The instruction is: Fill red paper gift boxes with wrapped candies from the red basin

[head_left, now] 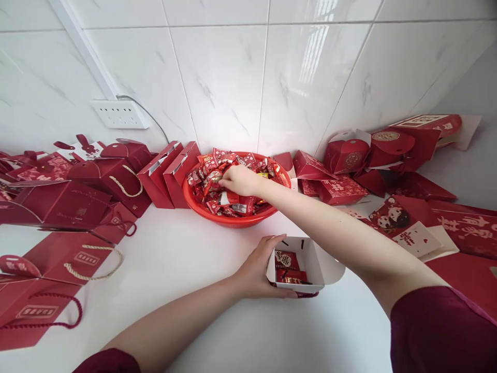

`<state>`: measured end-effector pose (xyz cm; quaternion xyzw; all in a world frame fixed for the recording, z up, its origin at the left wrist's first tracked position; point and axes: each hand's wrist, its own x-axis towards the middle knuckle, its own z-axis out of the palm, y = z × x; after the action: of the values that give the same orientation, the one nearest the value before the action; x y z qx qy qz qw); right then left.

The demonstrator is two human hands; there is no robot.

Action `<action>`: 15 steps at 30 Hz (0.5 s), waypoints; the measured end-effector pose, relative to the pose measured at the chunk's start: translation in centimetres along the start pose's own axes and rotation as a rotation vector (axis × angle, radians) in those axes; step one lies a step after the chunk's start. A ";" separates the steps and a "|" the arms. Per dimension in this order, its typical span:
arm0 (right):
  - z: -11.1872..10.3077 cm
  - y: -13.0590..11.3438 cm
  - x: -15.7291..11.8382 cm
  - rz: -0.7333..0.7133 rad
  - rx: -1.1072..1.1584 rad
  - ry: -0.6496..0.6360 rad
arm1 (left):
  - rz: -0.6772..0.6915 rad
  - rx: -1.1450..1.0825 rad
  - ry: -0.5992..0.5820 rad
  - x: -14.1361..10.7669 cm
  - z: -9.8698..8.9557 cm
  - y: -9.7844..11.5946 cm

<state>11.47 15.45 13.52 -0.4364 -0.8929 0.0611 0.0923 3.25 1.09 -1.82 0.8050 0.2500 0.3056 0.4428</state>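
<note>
My left hand (261,269) is wrapped round the left side of a small open box (319,267) with a white inside, which stands on the white table. Two red packets (287,260) lie in the box. Over a red basin (235,223) heaped with wrapped sweets (243,207), my right hand (241,180) reaches in from the right, its fingers pinched at a red wrapped sweet (213,181). The fingertips are partly hidden among the wrappers.
Several red gift boxes with rope handles (87,258) crowd the left side. Two upright red bags (182,173) stand beside the basin. Folded red boxes and cards (345,189) fill the right. A power strip (121,114) is on the tiled wall (221,77).
</note>
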 end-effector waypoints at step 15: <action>-1.6 3.7 -2.5 0.286 0.184 0.247 | 0.027 -0.066 0.009 0.0 0.2 -0.5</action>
<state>16.20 15.74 14.10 -0.5527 -0.7945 0.1007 0.2307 3.33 1.24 -2.28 0.7918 0.2310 0.3232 0.4639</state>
